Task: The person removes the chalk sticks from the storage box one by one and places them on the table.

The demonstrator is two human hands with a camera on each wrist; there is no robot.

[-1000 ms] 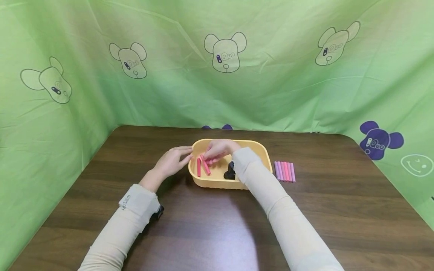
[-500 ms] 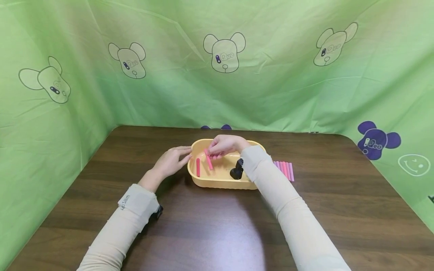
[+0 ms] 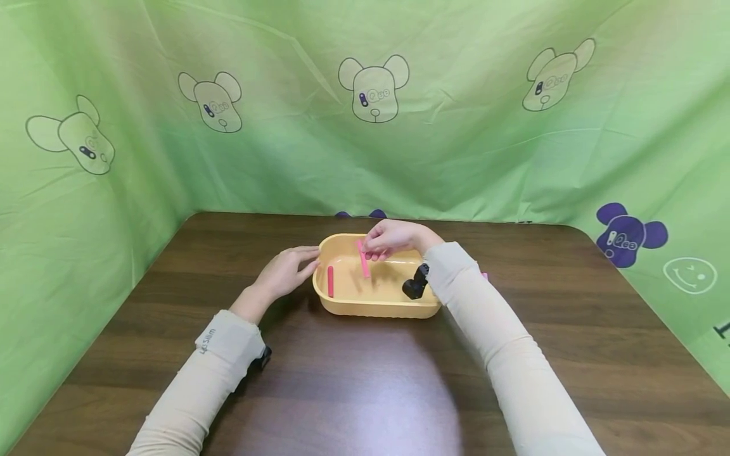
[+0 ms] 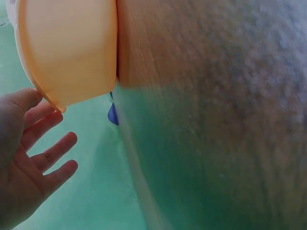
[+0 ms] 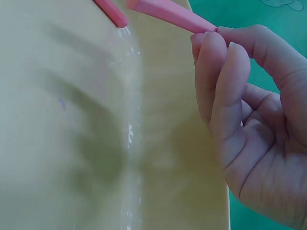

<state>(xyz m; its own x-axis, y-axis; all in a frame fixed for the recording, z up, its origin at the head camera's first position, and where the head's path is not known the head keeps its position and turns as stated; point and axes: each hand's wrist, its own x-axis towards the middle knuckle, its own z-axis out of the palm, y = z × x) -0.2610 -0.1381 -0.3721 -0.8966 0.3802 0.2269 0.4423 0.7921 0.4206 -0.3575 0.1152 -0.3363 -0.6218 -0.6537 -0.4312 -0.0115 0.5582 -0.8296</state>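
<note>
A pale yellow oval plastic tub (image 3: 376, 309) stands at the middle of the table. Above its floor, my right hand (image 3: 393, 235) pinches a slim pink chalk-like stick (image 3: 364, 261) by one end between thumb and index finger. In the right wrist view, that pink stick (image 5: 172, 13) points away from the fingertips and its far end is cut off by the frame. A second, redder stick (image 3: 331, 280) lies inside the tub at the left. My left hand (image 4: 29, 143) touches the tub's left rim with thumb and fingertips, other fingers extended.
Right of the tub, the sleeve hides nearly all of a row of pink and purple sticks; a small end (image 3: 485, 275) shows. A black wrist camera (image 3: 416, 284) hangs over the tub. Green printed cloth (image 3: 274, 164) rises behind the brown table (image 3: 353, 386).
My right hand has lifted the pink stick off the tub floor and moved right and back. The red stick stays in the tub. My left hand remains at the rim.
</note>
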